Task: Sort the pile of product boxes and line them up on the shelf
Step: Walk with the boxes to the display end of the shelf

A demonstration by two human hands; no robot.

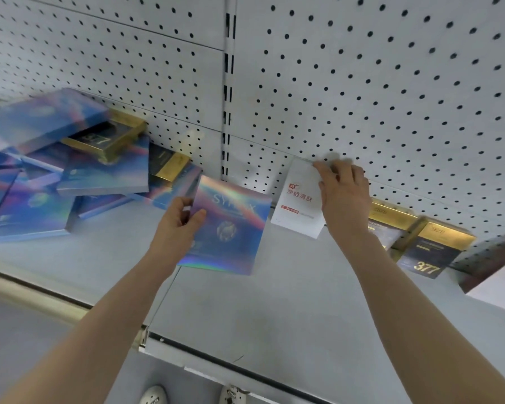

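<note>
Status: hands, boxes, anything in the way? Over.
Left hand holds holographic box. Right hand grips white box standing beside it. Unsorted pile at left, black-and-gold boxes lined up at right. Nothing seen blocking the shelf between.

Jumbled pile [70,164] of blue holographic and black-gold boxes at 9 o'clock on the shelf [274,310]. One holographic box [228,225] tilts dead center, white box [299,199] upright at its 2 o'clock, black-gold row [429,246] at 3.

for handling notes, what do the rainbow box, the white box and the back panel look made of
Rainbow box: likely cardboard under glossy holographic film; rainbow sheen. White box: probably matte card; no glare, red print. Back panel: seemingly painted sheet metal; regular punched holes.
</note>
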